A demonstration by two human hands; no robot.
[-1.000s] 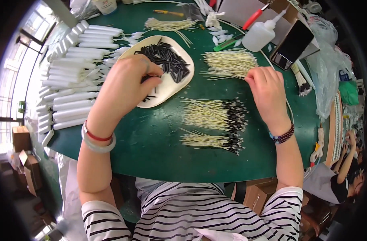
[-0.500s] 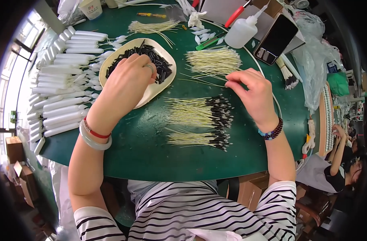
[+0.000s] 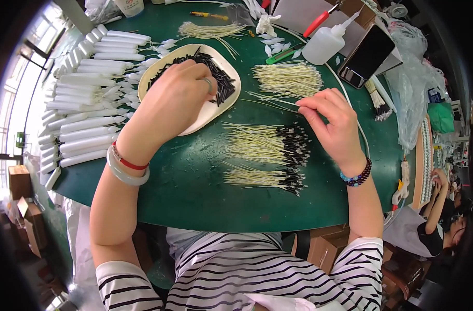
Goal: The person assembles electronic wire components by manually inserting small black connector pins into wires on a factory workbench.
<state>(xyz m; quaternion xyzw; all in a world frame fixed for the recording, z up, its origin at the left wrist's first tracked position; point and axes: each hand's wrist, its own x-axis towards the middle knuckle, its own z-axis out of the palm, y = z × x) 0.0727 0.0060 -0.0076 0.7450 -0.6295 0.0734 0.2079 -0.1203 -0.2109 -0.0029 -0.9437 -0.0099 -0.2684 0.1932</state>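
My left hand [image 3: 182, 96] is over a cream bowl [image 3: 231, 101] of short black tubes [image 3: 223, 85]. Its fingers curl down among the tubes, and their tips are hidden, so what they pinch cannot be made out. My right hand [image 3: 330, 116] pinches thin pale-yellow wires [image 3: 275, 101] between thumb and fingers; the wires stretch leftward from the fingertips. Beyond that hand lies a pile of similar wires [image 3: 288, 78]. Nearer to me lie two bunches of wires with black-sleeved ends, a larger one [image 3: 254, 145] and a smaller one [image 3: 254, 176].
White candle-shaped pieces [image 3: 86, 127] crowd the left side. At the back are loose wires [image 3: 210, 31], a green cutter knife [image 3: 283, 56], a white squeeze bottle [image 3: 323, 45], red-handled pliers [image 3: 319, 22] and a phone [image 3: 368, 54]. A white cable crosses the right side, where another person sits beyond.
The whole table view has shifted slightly to the right. My left hand stays in the bowl, and my right hand still pinches wires, which now fan out a little differently.
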